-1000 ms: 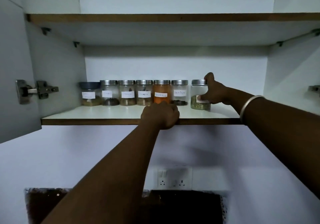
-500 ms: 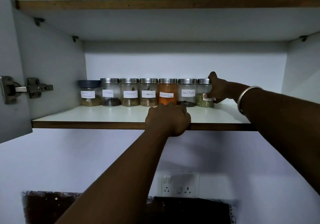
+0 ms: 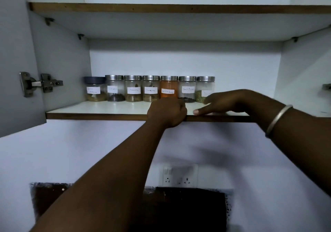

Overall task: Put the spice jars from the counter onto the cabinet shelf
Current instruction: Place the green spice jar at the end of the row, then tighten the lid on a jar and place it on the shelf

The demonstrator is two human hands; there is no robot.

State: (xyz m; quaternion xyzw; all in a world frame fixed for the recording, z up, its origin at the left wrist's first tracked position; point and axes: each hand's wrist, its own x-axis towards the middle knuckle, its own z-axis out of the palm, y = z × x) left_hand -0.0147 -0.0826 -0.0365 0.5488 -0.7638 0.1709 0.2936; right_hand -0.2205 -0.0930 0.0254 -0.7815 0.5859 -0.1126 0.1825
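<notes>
Both hands at the shelf (image 3: 100, 109) – seven jars (image 3: 150, 88) line its back.
The left hand (image 3: 167, 112) curls over the shelf's front edge and grips it near the middle. The right hand (image 3: 227, 102) lies beside it on the shelf's top, fingers stretched out, holding nothing; a bangle (image 3: 278, 120) rings that wrist. The jars stand upright, side by side at the shelf's rear: a dark-lidded jar (image 3: 94, 88) at the left end, an orange jar (image 3: 169, 86) behind the left hand, a green jar (image 3: 204, 88) at the right end just behind the right fingers – contact unclear. A hinge (image 3: 41, 84) sits left of the shelf, a socket (image 3: 179, 177) below it.
</notes>
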